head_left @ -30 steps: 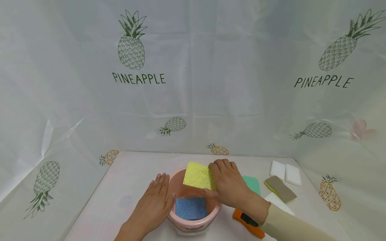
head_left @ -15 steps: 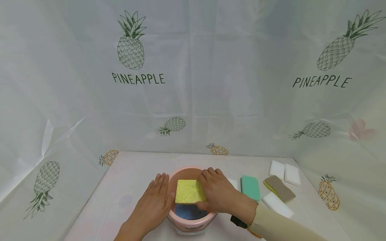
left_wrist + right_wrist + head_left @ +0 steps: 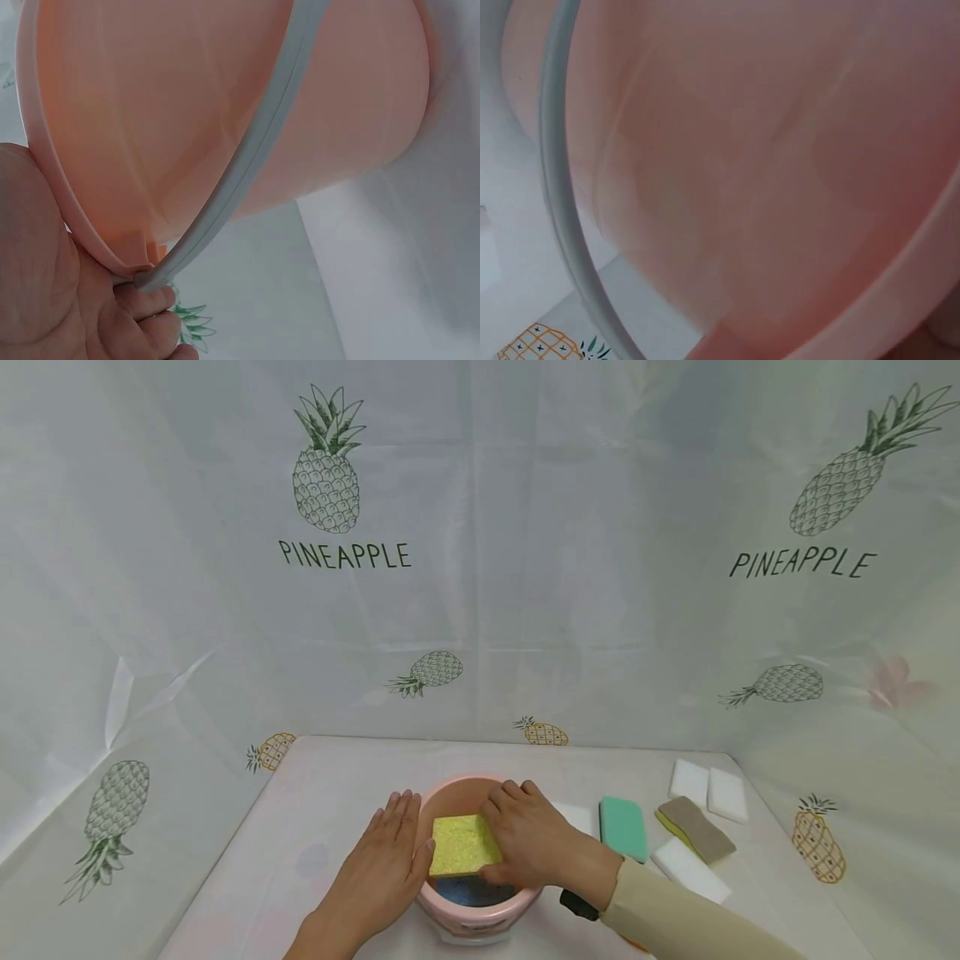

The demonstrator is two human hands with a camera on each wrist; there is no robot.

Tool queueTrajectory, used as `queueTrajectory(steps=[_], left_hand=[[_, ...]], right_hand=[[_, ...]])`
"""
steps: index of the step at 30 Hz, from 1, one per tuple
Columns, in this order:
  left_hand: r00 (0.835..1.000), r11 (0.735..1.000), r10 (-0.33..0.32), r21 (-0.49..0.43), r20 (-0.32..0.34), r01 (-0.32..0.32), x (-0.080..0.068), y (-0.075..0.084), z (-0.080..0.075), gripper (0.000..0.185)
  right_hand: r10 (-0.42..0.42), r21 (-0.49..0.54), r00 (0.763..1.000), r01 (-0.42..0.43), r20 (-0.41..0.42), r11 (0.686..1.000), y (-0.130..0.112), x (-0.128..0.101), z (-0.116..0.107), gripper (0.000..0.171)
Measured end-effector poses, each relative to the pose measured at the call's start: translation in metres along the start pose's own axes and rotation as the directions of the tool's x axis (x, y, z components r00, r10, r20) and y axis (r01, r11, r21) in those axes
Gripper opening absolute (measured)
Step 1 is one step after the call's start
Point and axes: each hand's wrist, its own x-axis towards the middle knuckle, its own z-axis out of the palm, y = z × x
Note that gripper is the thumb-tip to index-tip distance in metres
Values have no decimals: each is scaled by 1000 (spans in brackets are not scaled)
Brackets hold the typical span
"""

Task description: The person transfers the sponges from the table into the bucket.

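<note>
Yellow sponge (image 3: 462,845) — I am seeing it lying flat inside the pink bucket (image 3: 450,793), over a blue sponge (image 3: 468,891); my right hand (image 3: 534,845) is pinching its right edge, left hand (image 3: 384,868) bracing the wall, fingers straight.

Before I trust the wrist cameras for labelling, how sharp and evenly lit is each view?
Head view: evenly lit, soft shadows, no glare; the yellow sponge and both hands are sharp, and the backdrop bows at the edges. Left wrist view: the pink bucket fills the frame, slightly soft, while the left hand is reasonably clear. Right wrist view: so close that the bucket wall is a blur.
</note>
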Motion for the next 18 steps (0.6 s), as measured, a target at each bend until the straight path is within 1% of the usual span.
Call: queueTrajectory(steps=[5,12,18], left_hand=[[1000,1000,-11,3,9,11,1,0,0,67],[1000,1000,-9,-4,10,9,0,0,0,67],[1000,1000,-8,-7,14,8,1,0,0,67]], right_hand=[[-6,-7,999,6,35,1000,0,4,2,70],[-9,-27,997,11,75,1000,-1,7,4,73],[-10,-19,998,11,66,1000,-2,8,5,72]])
